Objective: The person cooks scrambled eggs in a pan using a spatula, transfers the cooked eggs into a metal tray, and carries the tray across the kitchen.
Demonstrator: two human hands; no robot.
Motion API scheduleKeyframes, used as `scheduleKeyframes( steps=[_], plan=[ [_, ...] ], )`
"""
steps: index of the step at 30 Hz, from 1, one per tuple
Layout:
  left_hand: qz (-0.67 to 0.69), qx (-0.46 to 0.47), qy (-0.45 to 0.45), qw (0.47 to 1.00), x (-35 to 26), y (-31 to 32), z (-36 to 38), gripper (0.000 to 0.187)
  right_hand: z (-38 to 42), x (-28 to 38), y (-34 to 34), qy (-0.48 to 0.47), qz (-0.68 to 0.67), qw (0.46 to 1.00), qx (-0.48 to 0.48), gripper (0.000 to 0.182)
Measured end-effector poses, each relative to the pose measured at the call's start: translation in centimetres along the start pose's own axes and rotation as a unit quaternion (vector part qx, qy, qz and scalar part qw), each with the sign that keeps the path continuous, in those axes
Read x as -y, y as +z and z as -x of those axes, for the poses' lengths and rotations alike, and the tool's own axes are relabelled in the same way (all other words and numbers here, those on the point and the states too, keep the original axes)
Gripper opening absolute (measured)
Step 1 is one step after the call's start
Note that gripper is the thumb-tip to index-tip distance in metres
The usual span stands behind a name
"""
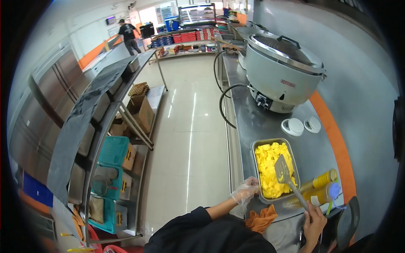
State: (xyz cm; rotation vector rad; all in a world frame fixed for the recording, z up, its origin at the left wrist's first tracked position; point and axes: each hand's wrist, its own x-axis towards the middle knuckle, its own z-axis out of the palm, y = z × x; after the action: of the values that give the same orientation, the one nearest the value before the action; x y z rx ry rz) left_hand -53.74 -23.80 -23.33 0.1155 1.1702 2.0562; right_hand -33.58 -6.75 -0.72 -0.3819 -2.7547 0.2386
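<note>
A rectangular metal tray [254,157] on the steel counter holds yellow scrambled eggs [270,168]. My left hand [246,191], in a clear plastic glove, has its fingers curled at the tray's left rim. In my right hand [314,222] is the handle of a spatula [283,169], slanting up and left. Its flat slotted blade lies over the right part of the eggs. An orange cloth [260,219] is bunched just below the tray. Right of the tray, two bottles of yellow liquid lie tilted, one with a blue cap [334,190].
A large rice cooker [282,76] and two small white scales [292,126] stand farther along the counter [253,126]. A black pan [349,221] is at lower right. Across the aisle runs a steel shelf with teal crates [113,152]. A person [128,36] stands far back left.
</note>
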Motion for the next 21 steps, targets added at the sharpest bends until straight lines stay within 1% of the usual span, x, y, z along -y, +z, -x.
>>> scheduleKeyframes(
  steps=[2,3,4,5,6,7,8,9,11,12,15,17,19,21],
  plan=[
    [-0.027,0.013,0.052,0.998,-0.4,0.1,0.4,0.032,1.1,-0.4,1.0,0.027,-0.097,0.994,-0.05,0.036],
    [-0.031,0.023,0.065,0.997,-0.1,-0.1,0.4,0.032,1.9,-0.4,1.3,0.055,-0.083,0.994,-0.051,0.036],
    [-0.033,0.037,0.077,0.996,0.1,-0.4,0.2,0.033,2.4,-0.3,1.6,0.076,-0.126,0.988,-0.048,0.035],
    [-0.029,0.025,0.061,0.997,-0.4,0.0,0.8,0.033,3.3,-0.4,1.8,0.095,-0.168,0.98,-0.05,0.034],
    [-0.026,0.011,0.048,0.998,-1.2,0.5,1.2,0.034,4.4,-0.7,2.1,0.121,-0.153,0.979,-0.058,0.034],
    [-0.028,0.031,0.033,0.999,-1.7,0.8,1.2,0.034,5.3,-0.8,2.4,0.135,-0.178,0.973,-0.05,0.033],
    [-0.053,0.002,0.007,0.999,-2.1,1.0,1.1,0.034,6.0,-0.8,2.4,0.144,-0.207,0.967,-0.041,0.031],
    [-0.08,-0.031,-0.016,0.996,-2.4,1.1,1.0,0.035,6.7,-0.6,2.3,0.156,-0.201,0.966,-0.047,0.031],
    [-0.07,-0.022,-0.03,0.997,-2.5,1.2,0.9,0.035,7.6,0.0,2.2,0.198,-0.22,0.955,0.005,0.03],
    [-0.056,-0.026,-0.037,0.997,-2.7,1.2,0.9,0.035,7.9,0.2,2.4,0.204,-0.219,0.954,0.002,0.03],
    [-0.053,0.0,-0.068,0.996,-3.6,1.0,1.5,0.039,8.3,0.8,3.2,0.237,-0.237,0.941,0.043,0.03],
    [-0.038,0.003,-0.067,0.997,-3.3,0.5,1.8,0.038,8.2,1.1,4.2,0.242,-0.246,0.938,0.027,0.029],
    [0.043,0.017,-0.06,0.997,-2.9,-0.5,1.5,0.035,8.0,1.0,5.4,0.242,-0.256,0.936,0.011,0.029],
    [0.046,0.009,-0.05,0.998,-2.8,-0.9,1.3,0.034,7.8,0.9,6.2,0.236,-0.293,0.926,-0.038,0.029]
  ],
)
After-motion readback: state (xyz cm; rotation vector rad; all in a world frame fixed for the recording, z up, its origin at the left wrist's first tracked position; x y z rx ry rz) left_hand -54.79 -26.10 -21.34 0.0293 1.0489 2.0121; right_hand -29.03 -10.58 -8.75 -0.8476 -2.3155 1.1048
